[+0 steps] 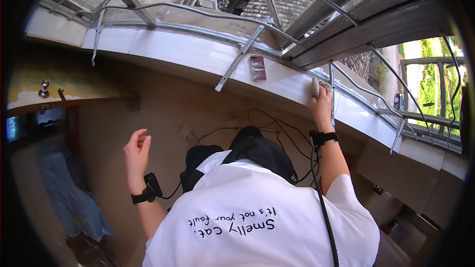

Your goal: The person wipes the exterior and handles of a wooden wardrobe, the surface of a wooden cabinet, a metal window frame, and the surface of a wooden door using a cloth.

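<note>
A greyish, crumpled cloth [315, 88] is gripped in my right hand [323, 100], which presses it onto the white windowsill [208, 52]. Close by the hand, a metal bar runs down from the window frame. To the left of the cloth, a small dark red and pale packet [258, 68] lies flat on the sill. My left hand [137, 149] hangs in the air over the floor, away from the sill. Its fingers are loosely bent and somewhat apart, with nothing in them.
Metal window bars [232, 64] jut over the sill. Black cables [282, 128] loop across the brown floor by my feet, and one cable runs over my shirt. At the left are a ledge with a small metal knob [44, 89] and a bluish plastic sheet [74, 193]. Tiled roofs show outside.
</note>
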A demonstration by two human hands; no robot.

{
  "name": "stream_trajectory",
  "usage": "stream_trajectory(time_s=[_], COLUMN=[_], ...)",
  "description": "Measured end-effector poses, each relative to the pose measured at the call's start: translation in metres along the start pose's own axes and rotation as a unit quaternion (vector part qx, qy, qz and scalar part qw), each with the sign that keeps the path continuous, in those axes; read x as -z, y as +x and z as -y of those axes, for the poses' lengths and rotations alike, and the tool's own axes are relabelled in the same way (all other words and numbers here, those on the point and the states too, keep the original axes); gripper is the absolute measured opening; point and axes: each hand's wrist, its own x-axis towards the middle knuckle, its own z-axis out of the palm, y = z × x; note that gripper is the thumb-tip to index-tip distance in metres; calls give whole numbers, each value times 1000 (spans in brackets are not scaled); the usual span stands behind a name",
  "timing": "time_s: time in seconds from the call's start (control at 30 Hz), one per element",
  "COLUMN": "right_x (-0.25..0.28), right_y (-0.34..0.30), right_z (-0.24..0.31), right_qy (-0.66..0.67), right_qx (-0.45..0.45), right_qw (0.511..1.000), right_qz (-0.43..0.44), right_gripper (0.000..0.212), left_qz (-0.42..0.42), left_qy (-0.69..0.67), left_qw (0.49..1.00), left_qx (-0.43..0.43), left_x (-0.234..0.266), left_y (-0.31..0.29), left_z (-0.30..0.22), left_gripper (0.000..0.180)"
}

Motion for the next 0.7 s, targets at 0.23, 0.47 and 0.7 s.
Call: stream_trajectory(time_s=[0.23, 0.47, 0.7], right_x=[35, -82, -177], right_y=[-19, 23, 32], right_z=[153, 297, 434], right_qy=[367, 36, 14], right_qx=[-10, 96, 42], right_qw=[918, 987, 993], right_qz=[149, 123, 110], right_gripper=[37, 38, 38], left_qz=[37, -9, -78], left_qy=[2, -19, -58], left_qw=[999, 1000, 993], left_qx=[-35, -22, 67], left_x=[66, 151, 215], left_y=[48, 81, 54], left_z=[46, 140, 252], left_gripper=[24, 23, 20])
